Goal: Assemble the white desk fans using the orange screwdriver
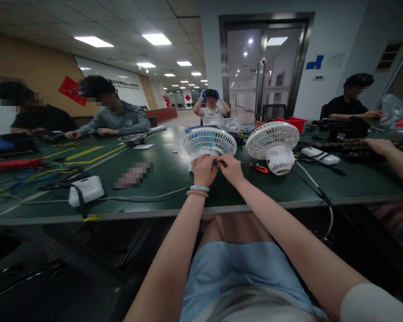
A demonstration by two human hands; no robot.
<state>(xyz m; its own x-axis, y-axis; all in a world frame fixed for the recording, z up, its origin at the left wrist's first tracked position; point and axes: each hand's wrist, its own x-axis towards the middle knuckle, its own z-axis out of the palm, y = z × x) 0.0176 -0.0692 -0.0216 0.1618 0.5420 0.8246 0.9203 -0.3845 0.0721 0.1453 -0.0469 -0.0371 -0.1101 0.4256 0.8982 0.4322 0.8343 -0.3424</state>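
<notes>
A white fan point(210, 142) stands on the green table, its slatted grille leaning face-up and away from me. My left hand point(204, 170) is closed at the back of this fan, over its white housing, which it mostly hides. Close beside it, my right hand point(231, 169) pinches with thumb and forefinger at a small dark bit between the two hands, too small to name. A second white fan point(272, 138) stands to the right, its rear housing toward me. Between that fan and my right hand lies an orange-and-black screwdriver point(259, 168).
White boxes with cords lie on the left point(86, 191) and right point(320, 155) of the green table point(168, 172). A pale cable point(147, 197) runs leftward from the first fan. Behind the fans are a red bin point(293, 123) and clear plastic bags. Several people sit around the table.
</notes>
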